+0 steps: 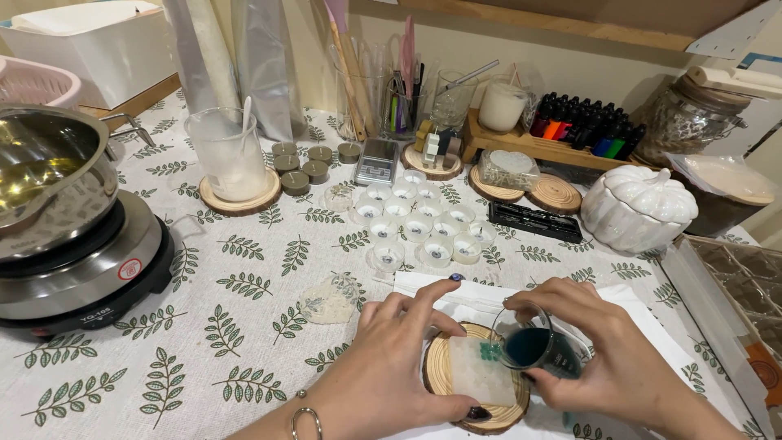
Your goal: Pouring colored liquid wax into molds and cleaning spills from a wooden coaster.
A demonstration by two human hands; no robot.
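Down at the near edge of the worktop (244,326), both hands are busy over a round wooden coaster (446,371). The right hand (603,342) has its grip wrapped tight around a small glass beaker (538,346), tilted over with its spout toward the left, dark teal liquid sitting inside it. The spout hangs right above a pale, frosty mould (481,373) that lies on the coaster, and there's a spot of teal already in the mould's upper right corner. The left hand (399,358) steadies things: its grip is spread, fingers arched over the coaster's left rim, thumb pressed at the near edge, clasping nothing outright. A thin bracelet (305,420) circles that wrist. Coaster and mould rest on a sheet of white paper (456,293).

Just left of the hands, a lumpy translucent piece (326,303) sits on the leaf-print cloth. Toward the middle of the worktop, a cluster of small clear cups (419,224) with wicks. At the left edge, an electric hotplate (90,269) carries a steel pot (49,175). Behind, a frosted beaker (228,155) on a wood slice, a few dark little tins (301,163), a pocket scale (377,161). Along the far edge, a rack of dye bottles (582,126), and to the right a white ceramic pumpkin (638,208).
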